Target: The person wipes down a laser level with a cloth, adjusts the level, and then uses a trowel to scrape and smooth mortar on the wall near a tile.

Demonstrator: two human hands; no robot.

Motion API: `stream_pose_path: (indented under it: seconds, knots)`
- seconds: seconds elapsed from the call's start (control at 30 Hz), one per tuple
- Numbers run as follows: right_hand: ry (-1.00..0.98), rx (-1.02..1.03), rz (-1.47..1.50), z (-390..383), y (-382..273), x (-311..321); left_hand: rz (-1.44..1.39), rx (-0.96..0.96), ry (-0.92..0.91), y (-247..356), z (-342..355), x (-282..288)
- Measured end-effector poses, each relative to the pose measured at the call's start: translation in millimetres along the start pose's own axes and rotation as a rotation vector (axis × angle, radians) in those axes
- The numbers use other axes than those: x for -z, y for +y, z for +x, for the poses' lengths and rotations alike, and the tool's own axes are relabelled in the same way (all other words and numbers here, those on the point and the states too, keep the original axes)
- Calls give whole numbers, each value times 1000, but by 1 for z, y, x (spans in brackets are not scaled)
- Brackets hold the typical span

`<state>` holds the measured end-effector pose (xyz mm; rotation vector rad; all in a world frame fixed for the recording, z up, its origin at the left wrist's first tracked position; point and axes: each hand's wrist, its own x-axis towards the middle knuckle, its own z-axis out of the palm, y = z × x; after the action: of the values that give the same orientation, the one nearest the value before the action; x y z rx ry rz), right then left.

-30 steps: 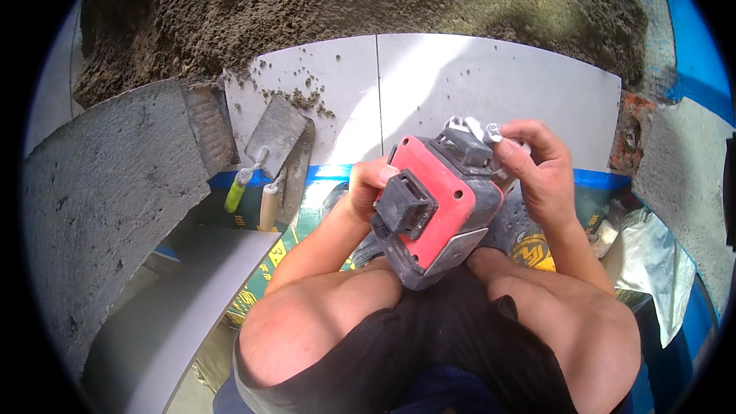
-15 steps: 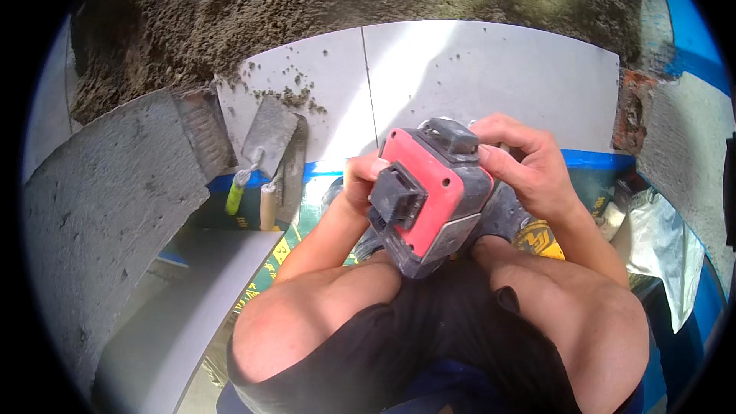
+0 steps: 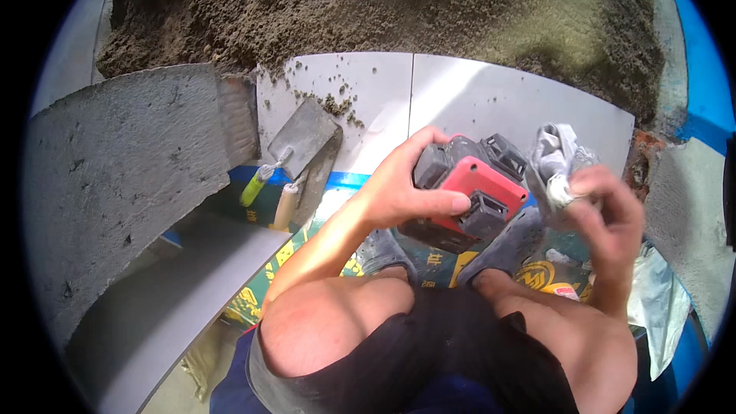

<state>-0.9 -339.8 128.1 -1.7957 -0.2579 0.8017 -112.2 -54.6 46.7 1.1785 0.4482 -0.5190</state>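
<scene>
My left hand (image 3: 405, 188) grips a red and black laser level (image 3: 481, 178) from its left side, the thumb lying across the red face beside a dark window housing. The laser level is tilted above my feet. In my right hand (image 3: 609, 203) is a crumpled grey-white cloth (image 3: 553, 155), pinched between thumb and fingers just right of the laser level. A trowel (image 3: 300, 134) with a bright green handle lies on the pale tiles to the left. Partly beneath it is a second tool with a wooden handle (image 3: 286, 205).
Two pale tiles (image 3: 483, 96) lie ahead, crumbs of mortar on the left one. Rough mortar (image 3: 368, 8) is heaped beyond them. A concrete slab edge (image 3: 130, 146) and a grey board (image 3: 192, 284) are at left. A white bag (image 3: 659, 307) lies at right, near my grey shoes (image 3: 510, 241).
My right hand has left the laser level and now holds a cloth to its right. My left hand has shifted its grip, and the level has turned and moved slightly right.
</scene>
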Motion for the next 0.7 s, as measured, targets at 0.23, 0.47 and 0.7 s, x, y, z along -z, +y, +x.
stream_pose_path:
  seconds: [0.23,0.47,0.7]
  knots:
    - [-160,467,-551,27,3,-43,321,-59,85,0,-5,-7]
    - [-139,268,-401,31,13,-37,-244,383,-278,-31,8,-3]
    - [-452,322,-481,47,20,-39,-81,411,-543,-52,17,-8]
